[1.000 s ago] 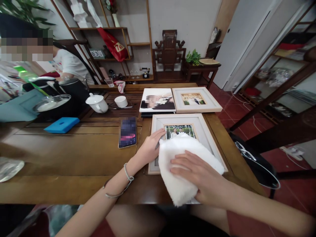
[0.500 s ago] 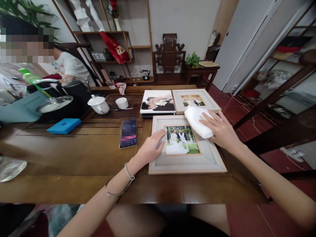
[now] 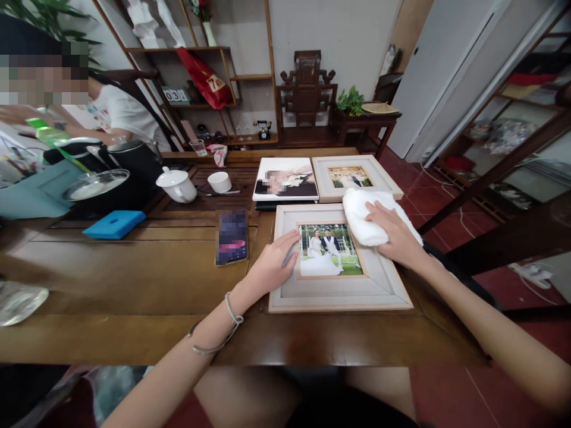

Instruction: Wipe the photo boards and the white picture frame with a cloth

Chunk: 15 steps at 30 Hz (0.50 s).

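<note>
A light-coloured picture frame (image 3: 332, 291) lies flat on the wooden table in front of me, holding a photo (image 3: 330, 249) of two people in wedding clothes. My left hand (image 3: 275, 261) rests on the frame's left side, fingers stretched out toward the photo's edge, gripping nothing. At the upper right corner, my right hand (image 3: 392, 235) holds a folded white towel (image 3: 358, 219) against the frame, fingers spread over the cloth. The towel hides that corner of the frame and reaches the near edge of a second framed photo (image 3: 321, 187) behind it.
A white-edged photo panel (image 3: 285, 178) lies beside the second frame. Left of my left hand is a phone (image 3: 232, 238). Farther left are a white lidded cup (image 3: 176, 185), a small white bowl (image 3: 219, 182) and a blue block (image 3: 115, 224). Another person (image 3: 129, 116) sits across the table.
My right hand has slid the towel slightly right at the frame's upper right corner, and the towel now looks more spread out. My left hand stays on the frame's left side.
</note>
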Each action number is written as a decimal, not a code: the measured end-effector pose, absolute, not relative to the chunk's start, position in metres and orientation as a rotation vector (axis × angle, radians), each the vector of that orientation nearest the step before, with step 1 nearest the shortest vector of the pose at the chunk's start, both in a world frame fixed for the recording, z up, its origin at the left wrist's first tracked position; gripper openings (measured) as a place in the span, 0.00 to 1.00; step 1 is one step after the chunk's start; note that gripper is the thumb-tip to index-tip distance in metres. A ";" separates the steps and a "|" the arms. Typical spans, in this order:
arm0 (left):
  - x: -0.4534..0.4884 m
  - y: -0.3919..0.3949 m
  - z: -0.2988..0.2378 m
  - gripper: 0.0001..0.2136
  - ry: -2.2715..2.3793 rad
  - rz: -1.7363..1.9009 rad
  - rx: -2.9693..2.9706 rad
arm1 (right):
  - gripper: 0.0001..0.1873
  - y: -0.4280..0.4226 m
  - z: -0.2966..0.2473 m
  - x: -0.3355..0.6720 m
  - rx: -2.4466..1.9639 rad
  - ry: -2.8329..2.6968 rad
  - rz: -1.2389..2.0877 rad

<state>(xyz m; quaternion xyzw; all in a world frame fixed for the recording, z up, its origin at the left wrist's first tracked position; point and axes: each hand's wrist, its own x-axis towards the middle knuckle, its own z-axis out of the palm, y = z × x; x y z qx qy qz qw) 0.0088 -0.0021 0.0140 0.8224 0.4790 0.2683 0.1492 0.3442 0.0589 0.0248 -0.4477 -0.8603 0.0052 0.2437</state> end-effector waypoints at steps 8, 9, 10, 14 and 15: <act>0.010 -0.002 0.015 0.19 1.376 0.805 2.357 | 0.41 0.036 0.038 0.330 -1.277 -2.517 0.102; 0.010 -0.003 0.015 0.19 1.377 0.809 2.356 | 0.42 0.022 0.040 0.329 -1.256 -2.569 0.085; 0.010 -0.003 0.015 0.19 1.377 0.815 2.357 | 0.43 0.006 0.043 0.327 -1.232 -2.618 0.071; 0.009 -0.003 0.013 0.20 1.359 0.816 2.378 | 0.51 -0.055 0.050 0.323 -1.116 -2.734 0.012; 0.008 -0.002 0.012 0.21 1.350 0.811 2.387 | 0.52 -0.062 0.050 0.323 -1.100 -2.738 0.004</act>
